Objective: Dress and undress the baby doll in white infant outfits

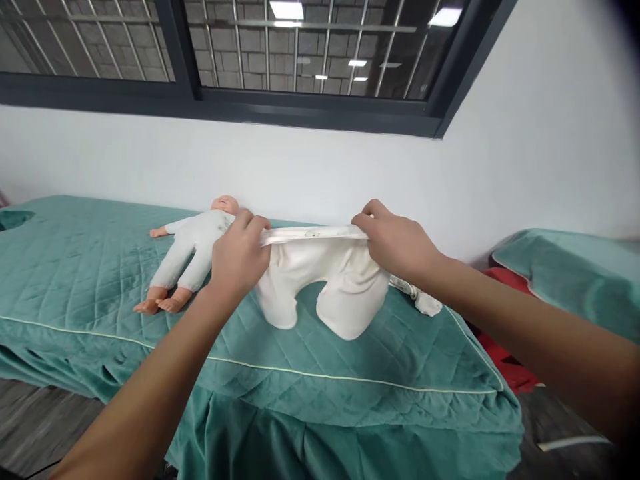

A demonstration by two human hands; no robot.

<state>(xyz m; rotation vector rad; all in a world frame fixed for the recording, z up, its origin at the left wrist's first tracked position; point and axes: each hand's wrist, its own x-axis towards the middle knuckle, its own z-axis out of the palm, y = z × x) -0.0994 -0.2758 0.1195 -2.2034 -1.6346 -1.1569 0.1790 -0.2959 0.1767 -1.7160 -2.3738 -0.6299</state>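
White footed baby pants [350,293] hang between my hands above a green quilted bed. My left hand [243,253] is closed on the left end of the waistband, and my right hand [395,243] grips the right end. The waistband is pulled straight, with both legs dangling below it. To the left of my left hand lies a baby doll [195,243] on its back, dressed in a pale suit with bare feet. Part of the doll is hidden behind my left hand. A small white cloth item [425,303] rests on the bed beyond the pants, partly covered by them.
The green quilted bedspread [310,400] drapes over the bed's front edge. Behind it stand a white wall [320,160] and a dark-framed barred window [315,107]. Another green-covered surface [575,273] with red cloth [510,360] under it is at the right.
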